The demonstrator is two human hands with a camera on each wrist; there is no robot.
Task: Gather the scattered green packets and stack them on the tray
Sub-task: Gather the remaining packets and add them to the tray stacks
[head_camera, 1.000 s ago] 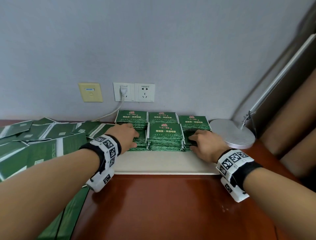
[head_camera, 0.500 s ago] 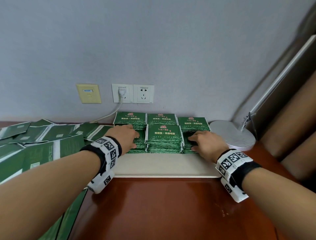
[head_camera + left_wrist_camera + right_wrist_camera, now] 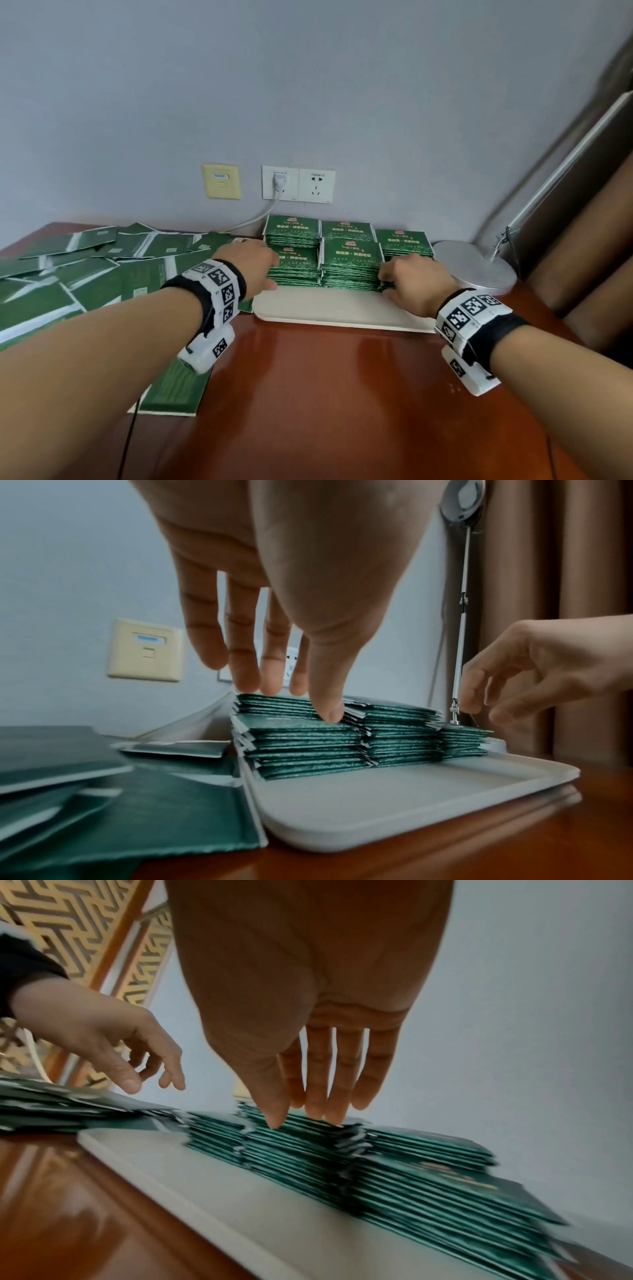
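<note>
Scattered green packets (image 3: 85, 274) are lying overlapped on the left part of the table (image 3: 325, 394), some reaching the left edge of the tray (image 3: 335, 308). The left hand (image 3: 251, 265) is reaching over the tray's left end; its grip is wide, with straight fingers (image 3: 246, 656) touching the top of the near-left stack (image 3: 296, 270) and the thumb resting on that stack's front edge. The stacked green packets (image 3: 351, 260) are sitting on the far half of the tray in 2 rows, 3 stacks to the rear row, set close side by side; the near half of the tray is showing bare white. The right hand (image 3: 416, 284) is resting at the near-right stack (image 3: 445, 1191), its grip likewise wide, with extended fingertips (image 3: 334, 1112) touching the packet tops and holding nothing. A silver lamp base (image 3: 476, 270) is standing just beside the tray's right end.
</note>
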